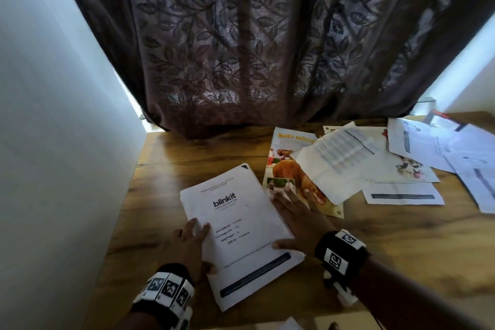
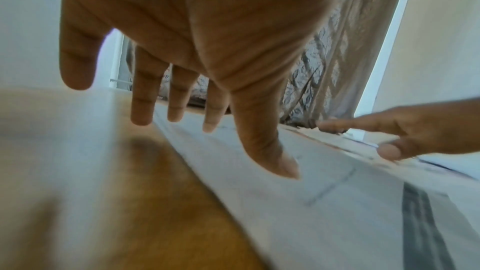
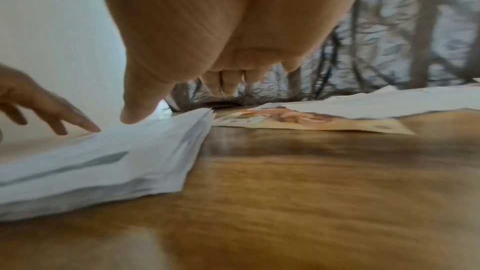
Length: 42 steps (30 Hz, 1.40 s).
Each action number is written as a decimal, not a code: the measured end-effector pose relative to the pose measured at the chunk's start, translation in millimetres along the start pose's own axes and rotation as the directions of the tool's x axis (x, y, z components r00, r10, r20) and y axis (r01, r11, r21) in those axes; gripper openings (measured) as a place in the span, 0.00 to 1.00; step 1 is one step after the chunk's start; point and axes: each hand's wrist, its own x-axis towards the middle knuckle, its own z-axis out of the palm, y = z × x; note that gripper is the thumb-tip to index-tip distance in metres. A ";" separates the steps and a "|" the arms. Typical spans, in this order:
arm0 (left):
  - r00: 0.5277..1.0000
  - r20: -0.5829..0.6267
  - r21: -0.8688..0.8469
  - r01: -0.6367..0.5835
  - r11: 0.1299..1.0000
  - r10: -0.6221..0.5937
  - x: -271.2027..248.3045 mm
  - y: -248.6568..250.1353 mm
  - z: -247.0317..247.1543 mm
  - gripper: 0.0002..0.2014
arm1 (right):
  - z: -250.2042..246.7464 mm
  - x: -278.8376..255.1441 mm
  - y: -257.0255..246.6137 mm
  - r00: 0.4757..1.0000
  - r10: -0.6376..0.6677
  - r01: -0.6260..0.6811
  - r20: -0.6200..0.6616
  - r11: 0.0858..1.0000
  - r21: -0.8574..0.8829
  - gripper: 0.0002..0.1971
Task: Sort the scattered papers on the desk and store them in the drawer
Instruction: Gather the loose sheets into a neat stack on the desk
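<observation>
A white stack of papers (image 1: 241,233) with "blinkit" printed on top lies on the wooden desk (image 1: 171,174), squared between both hands. My left hand (image 1: 187,244) lies flat at the stack's left edge, fingers straight, thumb on the sheet (image 2: 324,202). My right hand (image 1: 297,220) lies flat along the stack's right edge (image 3: 124,163), with the fingers reaching onto a food flyer (image 1: 289,169) and the thumb touching the top sheet. More loose papers (image 1: 401,158) are scattered to the right. No drawer shows.
A dark leaf-patterned curtain (image 1: 254,43) hangs behind the desk. A white wall (image 1: 53,142) stands close on the left. Bare wood (image 3: 311,192) lies in front of the scattered papers on the right. Some white scraps (image 1: 290,324) show at the bottom edge.
</observation>
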 end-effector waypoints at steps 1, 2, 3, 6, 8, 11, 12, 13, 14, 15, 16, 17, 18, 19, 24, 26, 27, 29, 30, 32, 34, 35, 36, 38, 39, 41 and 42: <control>1.000 -0.011 -0.022 0.007 1.000 -0.007 0.4 1.7 -6.3 0.50 | -0.7 -10.3 6.7 0.999 0.035 -0.034 -0.021 0.998 0.055 0.58; 0.999 -0.042 -0.052 0.011 0.999 -0.014 1.0 4.3 -13.5 0.50 | -0.4 -19.7 15.5 0.997 0.075 -0.071 -0.027 0.991 0.114 0.57; 0.996 -0.092 -0.078 0.008 0.997 -0.015 2.6 9.1 -21.4 0.48 | -0.4 -29.0 26.6 0.993 0.113 -0.109 -0.016 0.981 0.158 0.56; 0.959 -0.278 -0.105 -0.092 0.990 0.060 13.4 39.0 -45.9 0.40 | 3.8 -52.2 67.0 0.975 0.222 -0.220 0.015 0.948 0.230 0.48; 0.931 -0.337 -0.158 -0.204 0.966 0.141 29.1 73.0 -59.3 0.34 | 4.9 -63.5 94.0 0.957 0.288 -0.286 0.030 0.925 0.249 0.45; 0.903 -0.356 -0.202 -0.326 0.923 0.241 61.4 128.6 -73.5 0.28 | 3.9 -73.3 129.2 0.942 0.329 -0.333 0.063 0.904 0.267 0.45; 0.903 -0.344 -0.212 -0.342 0.916 0.258 70.3 149.0 -79.0 0.27 | 4.9 -76.7 141.6 0.939 0.337 -0.341 0.064 0.898 0.278 0.46; 0.908 -0.324 -0.217 -0.345 0.913 0.266 82.6 171.1 -83.6 0.27 | 4.8 -80.0 157.1 0.935 0.348 -0.352 0.068 0.890 0.290 0.46; 0.913 -0.303 -0.217 -0.344 0.913 0.272 94.5 189.5 -88.0 0.27 | 4.6 -81.9 170.5 0.928 0.364 -0.370 0.078 0.879 0.300 0.47; 0.915 -0.291 -0.215 -0.347 0.913 0.279 107.3 205.7 -91.3 0.26 | 4.5 -83.0 182.6 0.920 0.381 -0.391 0.092 0.868 0.307 0.48; 0.915 -0.288 -0.210 -0.349 0.913 0.283 123.4 226.1 -94.7 0.26 | 5.3 -84.1 200.5 0.914 0.392 -0.403 0.102 0.858 0.317 0.50; 0.916 -0.288 -0.202 -0.344 0.917 0.281 139.4 243.7 -97.3 0.26 | 5.8 -85.1 215.2 0.913 0.393 -0.408 0.112 0.855 0.322 0.51; 0.920 -0.279 -0.183 -0.334 0.925 0.277 153.9 256.7 -100.2 0.27 | 5.6 -84.3 225.1 0.916 0.382 -0.402 0.124 0.856 0.327 0.52; 0.924 -0.268 -0.157 -0.321 0.934 0.272 167.7 267.6 -103.5 0.28 | 5.8 -83.0 231.8 0.920 0.368 -0.392 0.136 0.858 0.332 0.53; 0.950 -0.244 -0.110 -0.229 0.967 0.197 222.5 323.6 -119.6 0.34 | 10.9 -79.5 249.0 0.928 0.308 -0.367 0.211 0.857 0.361 0.52; 0.966 -0.226 -0.069 -0.143 0.987 0.124 240.9 339.2 -121.4 0.38 | 10.8 -81.0 254.1 0.939 0.272 -0.336 0.212 0.862 0.381 0.50; 0.970 -0.224 -0.050 -0.109 0.993 0.096 247.9 341.6 -120.6 0.40 | 9.6 -82.2 252.5 0.943 0.259 -0.322 0.208 0.867 0.382 0.50; 0.971 -0.228 -0.031 -0.081 0.996 0.072 261.2 352.4 -118.1 0.43 | 10.9 -83.1 256.3 0.947 0.240 -0.306 0.212 0.873 0.381 0.49; 0.967 -0.243 -0.030 -0.085 0.996 0.075 265.6 356.2 -117.8 0.42 | 11.8 -82.9 256.5 0.947 0.237 -0.305 0.216 0.875 0.377 0.49; 0.959 -0.273 -0.044 -0.088 0.995 0.073 275.8 360.8 -116.8 0.37 | 13.4 -80.5 256.6 0.946 0.235 -0.306 0.224 0.875 0.375 0.49; 0.955 -0.290 -0.037 -0.078 0.996 0.064 283.3 368.2 -118.4 0.31 | 15.0 -78.7 257.7 0.947 0.229 -0.301 0.224 0.874 0.381 0.49; 0.956 -0.287 -0.039 -0.081 0.996 0.067 282.1 372.2 -120.6 0.29 | 16.2 -78.1 257.9 0.948 0.229 -0.300 0.221 0.874 0.381 0.50; 0.959 -0.279 -0.044 -0.072 0.996 0.057 279.5 377.4 -123.6 0.27 | 17.7 -78.1 257.8 0.949 0.230 -0.298 0.214 0.875 0.381 0.51; 0.960 -0.279 -0.093 -0.064 0.994 0.036 279.6 380.5 -125.9 0.21 | 20.0 -78.3 257.1 0.952 0.237 -0.296 0.193 0.873 0.387 0.53; 0.961 -0.273 -0.115 -0.068 0.991 0.035 280.9 379.9 -125.2 0.19 | 20.2 -78.5 257.2 0.952 0.241 -0.298 0.189 0.871 0.390 0.53; 0.964 -0.265 -0.192 -0.079 0.978 0.026 284.8 373.7 -121.4 0.19 | 19.0 -78.7 257.6 0.952 0.243 -0.298 0.185 0.869 0.395 0.53; 0.961 -0.276 -0.218 -0.098 0.971 0.035 283.6 372.3 -120.5 0.19 | 17.5 -79.5 257.8 0.952 0.244 -0.300 0.187 0.867 0.397 0.53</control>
